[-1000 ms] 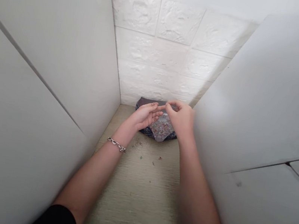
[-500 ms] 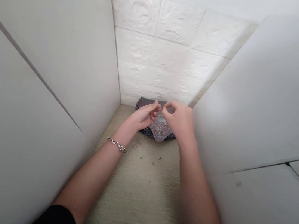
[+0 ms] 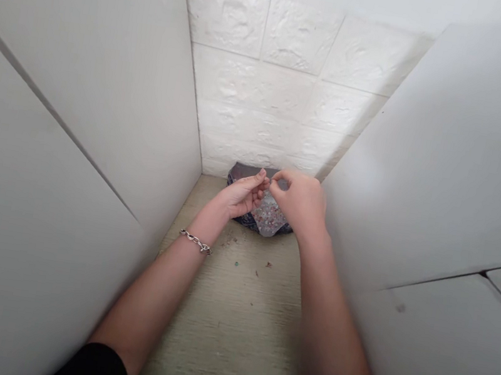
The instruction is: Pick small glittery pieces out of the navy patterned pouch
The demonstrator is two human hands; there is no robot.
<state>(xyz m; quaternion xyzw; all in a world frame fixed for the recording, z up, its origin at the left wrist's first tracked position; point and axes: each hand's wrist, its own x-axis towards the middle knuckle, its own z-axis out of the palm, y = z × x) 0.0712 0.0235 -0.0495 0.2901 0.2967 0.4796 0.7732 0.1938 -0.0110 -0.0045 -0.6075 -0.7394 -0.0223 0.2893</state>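
Note:
My left hand (image 3: 245,194) is above the open patterned bag (image 3: 258,223), palm turned inward, with its thumb against curled fingers. Facing it, my right hand (image 3: 300,200) has thumb and index finger pinched in a ring. The fingertips of both hands almost meet; whatever sits between them is too small to make out. Below them, many small beads or bits in pinkish, orange and pale tones (image 3: 271,214) lie in the bag's grey lining. My hands hide part of the bag.
On the wood-grain surface (image 3: 227,336) lie a small green ring-like bit (image 3: 236,264) and a few brownish crumbs (image 3: 268,265). White panels rise on the left (image 3: 80,91) and right (image 3: 454,163). Behind the bag stands a white brick-textured wall (image 3: 266,88).
My right hand's pinched fingertips have shifted slightly left, closer to my left fingertips. My left hand and the bag stay nearly where they were.

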